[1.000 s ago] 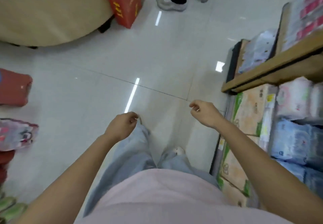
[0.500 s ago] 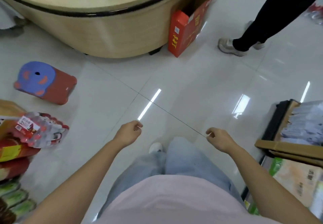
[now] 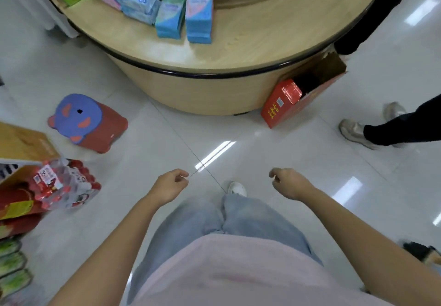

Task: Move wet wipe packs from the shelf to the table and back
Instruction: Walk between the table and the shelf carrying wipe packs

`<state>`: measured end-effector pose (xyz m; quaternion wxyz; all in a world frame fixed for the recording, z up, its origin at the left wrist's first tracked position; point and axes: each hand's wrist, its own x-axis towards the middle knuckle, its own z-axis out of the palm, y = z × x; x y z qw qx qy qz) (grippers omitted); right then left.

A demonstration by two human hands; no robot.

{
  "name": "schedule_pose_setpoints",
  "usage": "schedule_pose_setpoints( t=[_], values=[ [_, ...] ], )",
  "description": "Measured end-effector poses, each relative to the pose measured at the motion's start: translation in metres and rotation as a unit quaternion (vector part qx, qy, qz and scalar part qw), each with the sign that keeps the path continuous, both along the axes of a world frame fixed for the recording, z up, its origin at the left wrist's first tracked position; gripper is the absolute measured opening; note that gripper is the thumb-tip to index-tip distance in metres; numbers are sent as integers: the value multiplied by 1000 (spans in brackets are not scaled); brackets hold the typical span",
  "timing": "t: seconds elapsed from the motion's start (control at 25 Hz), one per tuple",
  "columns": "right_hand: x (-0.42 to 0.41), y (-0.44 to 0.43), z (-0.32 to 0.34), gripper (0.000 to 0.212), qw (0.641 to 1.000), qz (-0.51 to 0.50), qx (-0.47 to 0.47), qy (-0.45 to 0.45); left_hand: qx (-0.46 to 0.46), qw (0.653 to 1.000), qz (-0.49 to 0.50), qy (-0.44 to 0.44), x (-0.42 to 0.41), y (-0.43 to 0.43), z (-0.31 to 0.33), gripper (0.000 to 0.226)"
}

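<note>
Hanging loosely curled and empty, the left hand [image 3: 170,185] and right hand [image 3: 290,182] hovered over the floor [image 3: 274,143]; beyond, well apart, wet wipe packs [image 3: 199,11] stood near the front edge of the table [image 3: 214,74], the two nearest upright, straight ahead of the left hand, judged the nearer.

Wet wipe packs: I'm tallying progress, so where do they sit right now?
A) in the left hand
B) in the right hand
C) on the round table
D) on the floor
C: the wet wipe packs stand on the round table, and the left hand and right hand hold nothing.
</note>
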<state>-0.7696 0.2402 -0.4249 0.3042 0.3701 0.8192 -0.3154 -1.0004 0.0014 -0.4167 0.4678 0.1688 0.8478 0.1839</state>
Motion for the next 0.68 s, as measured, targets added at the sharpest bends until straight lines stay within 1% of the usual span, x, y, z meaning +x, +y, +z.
schedule_pose_setpoints(
  t=[0.12,0.2,0.32,0.48,0.6,0.68],
  values=[
    [-95,56,23,34,996,55,18,63,-12,995,98,17,-33,13,-2,28],
    [-149,82,37,33,991,57,37,113,-19,994,110,8,-54,19,-7,27],
    [-220,112,47,32,985,37,28,167,-10,991,136,1,-103,41,-19,25],
    [-286,137,32,29,987,25,9,160,25,992,122,3,-187,96,-25,25],
    [-318,150,23,29,995,-7,-11,103,28,998,58,-1,-263,154,-13,26],
    [-334,157,19,30,996,-32,-29,76,37,998,20,44,-311,199,0,25]
  ],
)
